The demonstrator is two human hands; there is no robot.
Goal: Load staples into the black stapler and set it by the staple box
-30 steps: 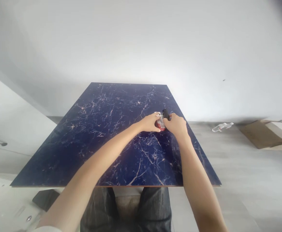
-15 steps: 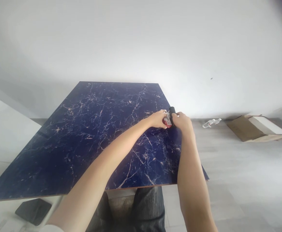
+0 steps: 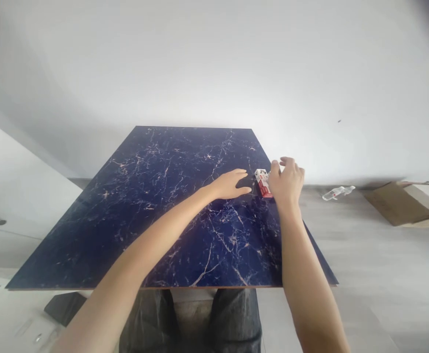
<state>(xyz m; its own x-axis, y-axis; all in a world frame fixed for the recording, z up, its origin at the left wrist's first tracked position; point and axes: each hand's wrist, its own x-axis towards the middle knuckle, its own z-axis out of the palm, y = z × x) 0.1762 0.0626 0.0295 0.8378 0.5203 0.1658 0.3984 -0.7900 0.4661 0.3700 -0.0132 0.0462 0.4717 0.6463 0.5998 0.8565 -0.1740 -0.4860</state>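
A small red and white box (image 3: 263, 184) lies on the dark blue marbled table (image 3: 155, 196), near its right edge. Just left of the box is my left hand (image 3: 232, 185), its thumb and fingers apart and nothing between them. My right hand (image 3: 287, 181) hovers at the box's right side, over the table's right edge, with thumb and fingers spread and no object visible in it. Part of the box's right side is hidden by my right hand. The black object is out of sight.
On the floor to the right are a clear plastic item (image 3: 338, 192) and an open cardboard box (image 3: 401, 202). A dark object (image 3: 64, 308) sits below the table's front left corner. Behind the table stands a pale wall (image 3: 199, 63).
My left hand has let go of the red and white box and moved left. My right hand has come off the black object, which no longer shows. The view has shifted a little.
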